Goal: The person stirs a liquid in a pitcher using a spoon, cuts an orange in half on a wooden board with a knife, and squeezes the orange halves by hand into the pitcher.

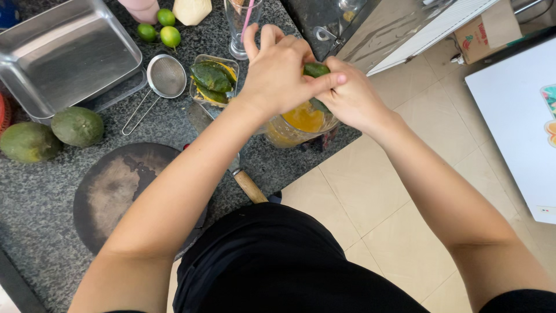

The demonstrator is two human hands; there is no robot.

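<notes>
You have the green fruit piece (315,70) pinched between both hands right over the clear jug of orange pulp (301,123), which stands at the worktop's (46,191) front edge near its right corner. Your left hand (277,75) wraps it from above, fingers closed on the skin; your right hand (347,95) closes its grip from the side, thumb pressed on the rind. To my eye this is a squeeze or scrape into the jug, so keep the cut face turned down and centred over the opening, since that edge leaves little margin for drips.

Just left of the jug sits a small tray of spent green peels (213,78), then a wire strainer (165,76). A wooden-handled knife (250,185) lies under your left forearm; mind it. Farther left lie a round dark board (116,191) and two whole green fruits (52,133).
</notes>
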